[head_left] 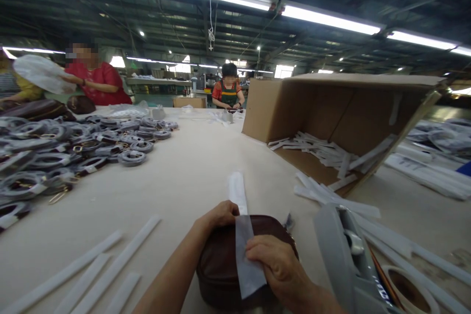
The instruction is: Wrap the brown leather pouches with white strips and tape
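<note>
A dark brown leather bag (217, 260) lies on the table right in front of me. Across its top runs a thin, translucent white strip (245, 240), whose far end sticks out past the bag onto the tabletop. At the bag's far edge my left hand (222, 214) is closed, its fingertips on the strip. My right hand (277, 260) pinches the strip's right edge over the middle of the bag. A small metal fitting (289, 222) shows at the bag's far right corner. The bag's near side is partly cut off by the frame.
To the right stand a grey tape dispenser (334, 250) and a tape roll (408, 289). Behind them an open cardboard box (263, 113) lies on its side with white strips inside. More strips (121, 260) lie at left, below heaped wrapped straps (132, 158). Co-workers (228, 91) stand beyond.
</note>
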`<state>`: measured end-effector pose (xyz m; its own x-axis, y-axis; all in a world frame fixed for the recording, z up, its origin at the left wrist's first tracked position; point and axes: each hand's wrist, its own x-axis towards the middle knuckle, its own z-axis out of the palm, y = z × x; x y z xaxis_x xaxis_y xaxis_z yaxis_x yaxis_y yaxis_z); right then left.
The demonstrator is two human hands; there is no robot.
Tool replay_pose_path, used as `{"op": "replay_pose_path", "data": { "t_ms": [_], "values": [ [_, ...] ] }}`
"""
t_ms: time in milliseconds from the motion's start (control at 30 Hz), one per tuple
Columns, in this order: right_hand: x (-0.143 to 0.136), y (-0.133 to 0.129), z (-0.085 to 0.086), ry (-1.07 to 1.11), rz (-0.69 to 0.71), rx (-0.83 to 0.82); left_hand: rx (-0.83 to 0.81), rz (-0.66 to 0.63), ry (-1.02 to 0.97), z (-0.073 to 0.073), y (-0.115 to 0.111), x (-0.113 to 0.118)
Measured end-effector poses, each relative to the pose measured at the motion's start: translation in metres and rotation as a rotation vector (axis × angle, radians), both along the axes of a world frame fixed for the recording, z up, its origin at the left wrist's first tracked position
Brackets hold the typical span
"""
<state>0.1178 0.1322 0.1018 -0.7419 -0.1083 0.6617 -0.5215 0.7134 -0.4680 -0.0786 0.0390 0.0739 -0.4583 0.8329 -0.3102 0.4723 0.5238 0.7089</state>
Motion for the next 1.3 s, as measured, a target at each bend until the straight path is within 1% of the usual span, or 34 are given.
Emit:
{"op": "replay_pose_path", "data": {
  "t_ms": [100,233,333,400,500,567,600,633,667,700,733,767,833,900,967,1100,1167,1233,1300],
  "values": [
    [0.012,-0.001,-0.003,-0.027,-0.002,0.087,0.037,-0.002,-0.045,-0.001,-0.003,0.000],
    [0.022,-0.001,-0.002,-0.091,0.030,0.113,0.077,-0.017,-0.126,-0.001,-0.005,0.001],
    [0.024,-0.001,-0.002,-0.115,0.065,0.128,0.078,-0.030,-0.143,0.004,-0.005,0.000],
    [0.023,-0.001,-0.004,-0.109,0.077,0.126,0.061,-0.027,-0.100,0.014,-0.006,0.000],
    [0.023,0.000,-0.008,-0.057,0.073,0.108,0.056,-0.021,0.037,0.041,-0.018,0.008],
    [0.022,0.000,-0.011,-0.026,0.067,0.098,0.078,-0.070,0.093,0.060,-0.034,0.025],
    [0.022,0.000,-0.012,-0.027,0.065,0.097,0.092,-0.125,0.100,0.067,-0.044,0.037],
    [0.022,-0.001,-0.012,-0.036,0.066,0.099,0.105,-0.198,0.104,0.070,-0.054,0.050],
    [0.022,-0.001,-0.012,-0.053,0.065,0.102,0.134,-0.300,0.182,0.069,-0.063,0.063],
    [0.023,-0.002,-0.012,-0.070,0.066,0.106,0.162,-0.351,0.300,0.064,-0.072,0.075],
    [0.023,-0.002,-0.010,-0.080,0.070,0.111,0.188,-0.395,0.427,0.055,-0.079,0.086],
    [0.024,-0.003,-0.008,-0.082,0.079,0.118,0.221,-0.422,0.556,0.045,-0.085,0.094],
    [0.027,-0.002,-0.004,-0.092,0.111,0.158,0.303,-0.450,0.768,0.023,-0.092,0.103],
    [0.030,0.002,0.001,-0.112,0.139,0.221,0.377,-0.461,0.899,0.009,-0.095,0.104],
    [0.034,0.007,0.004,-0.128,0.138,0.267,0.397,-0.475,0.942,0.007,-0.096,0.102],
    [0.037,0.013,0.004,-0.118,0.121,0.327,0.317,-0.574,0.938,0.020,-0.095,0.100],
    [0.038,0.011,0.002,-0.086,0.122,0.371,0.310,-0.607,0.979,0.022,-0.095,0.100],
    [0.038,0.009,-0.002,-0.035,0.114,0.407,0.339,-0.614,1.048,0.017,-0.097,0.101],
    [0.039,0.005,-0.010,0.015,0.099,0.458,0.371,-0.621,1.127,0.008,-0.099,0.103]
  ]
}}
